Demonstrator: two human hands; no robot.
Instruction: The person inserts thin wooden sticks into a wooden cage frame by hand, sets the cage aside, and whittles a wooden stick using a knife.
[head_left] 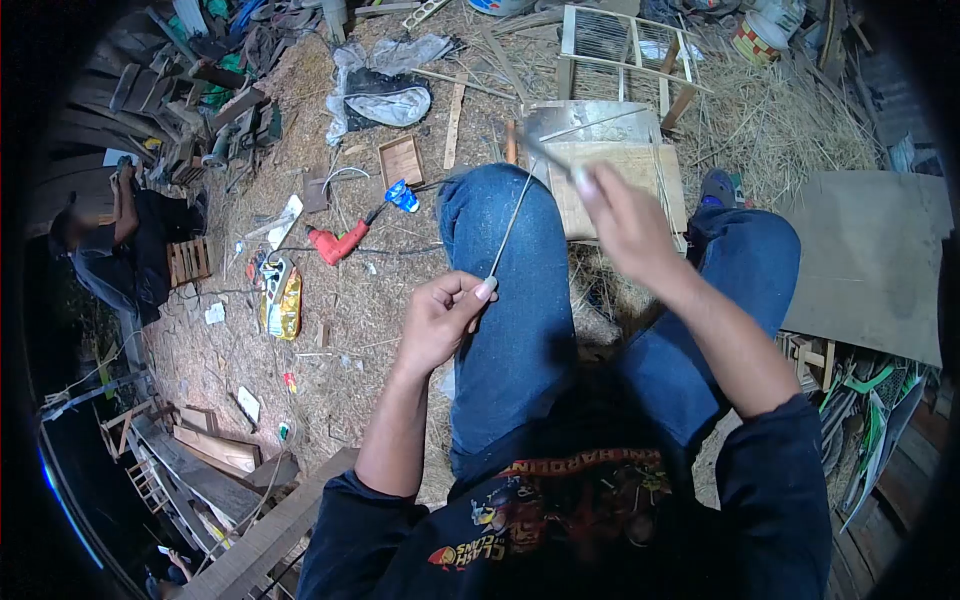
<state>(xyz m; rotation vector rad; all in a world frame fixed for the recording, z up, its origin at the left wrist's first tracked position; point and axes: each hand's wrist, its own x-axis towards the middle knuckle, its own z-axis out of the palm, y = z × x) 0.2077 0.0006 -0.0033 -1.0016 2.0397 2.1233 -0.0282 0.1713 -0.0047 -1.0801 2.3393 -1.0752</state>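
My left hand is closed, pinching the lower end of a thin stick between thumb and fingers. The stick slants up and away over my left knee. My right hand is wrapped around a knife whose dark blade is smeared by motion. The blade lies close to the stick's far end; I cannot tell whether they touch. Beyond my knees sits a pale wooden board with thin sticks lying across it.
A slatted wooden frame stands beyond the board. On the straw-strewn ground at left lie a red power drill, a small wooden box and a yellow bag. Another person sits at far left. A flat panel lies at right.
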